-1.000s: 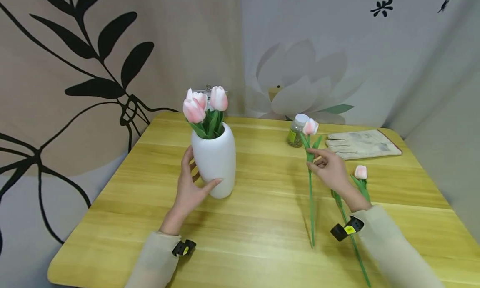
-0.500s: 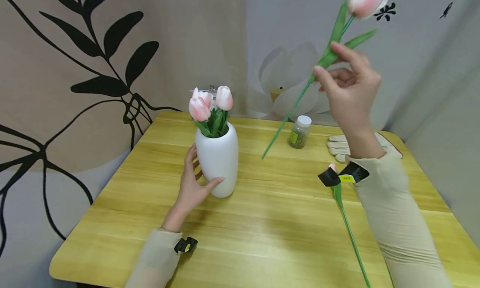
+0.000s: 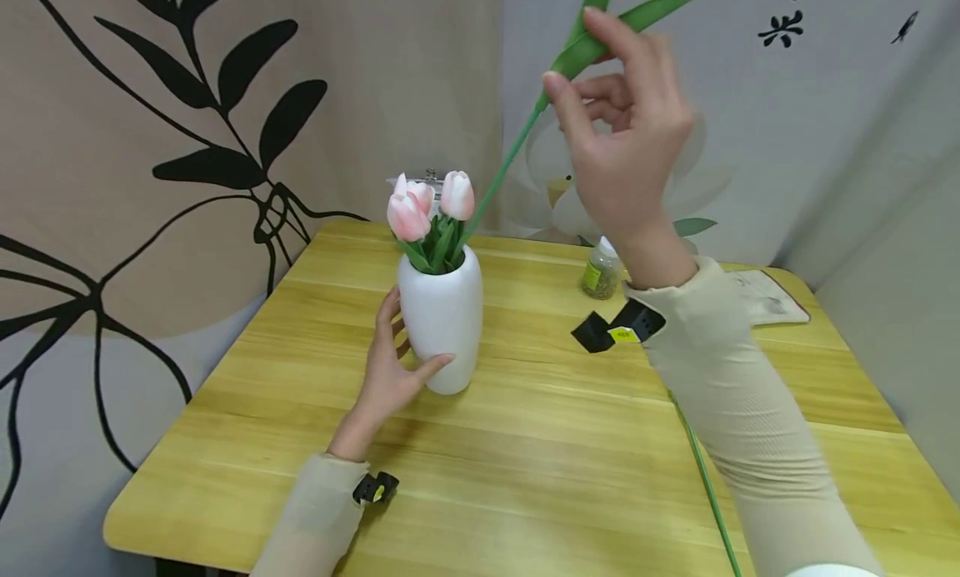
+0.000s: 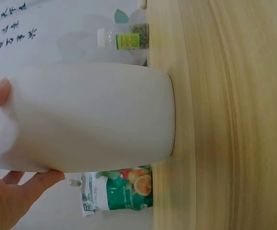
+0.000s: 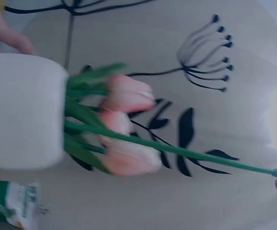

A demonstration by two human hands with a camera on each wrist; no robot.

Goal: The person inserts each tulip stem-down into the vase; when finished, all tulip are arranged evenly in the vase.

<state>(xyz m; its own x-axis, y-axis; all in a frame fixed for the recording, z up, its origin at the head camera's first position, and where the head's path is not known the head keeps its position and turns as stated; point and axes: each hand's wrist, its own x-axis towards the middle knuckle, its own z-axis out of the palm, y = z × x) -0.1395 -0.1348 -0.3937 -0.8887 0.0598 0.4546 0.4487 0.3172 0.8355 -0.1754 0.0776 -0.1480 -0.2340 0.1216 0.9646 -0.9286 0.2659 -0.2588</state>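
Note:
A white vase (image 3: 446, 327) stands upright on the table, with several pink tulips (image 3: 408, 214) in its mouth. My left hand (image 3: 390, 377) holds the vase low on its left side, thumb across the front. Above and to the right, my right hand (image 3: 630, 135) pinches a single tulip (image 3: 506, 164) between thumb and fingers just below its leaves. Its blossom lies outside the head view. The green stem (image 5: 191, 153) slants down to the vase mouth beside the other tulips; how deep its tip sits is hidden.
A small white-capped jar (image 3: 602, 270) stands at the back of the wooden table (image 3: 525, 477). A glove (image 3: 768, 298) lies behind the right forearm. Another tulip stem (image 3: 705, 469) lies at the right. Behind the vase is a green and white bag (image 4: 129, 191).
My right hand has lifted the tulip from the table's right side, then moved left, bringing the stem's lower end to the vase mouth. My left hand stays on the vase.

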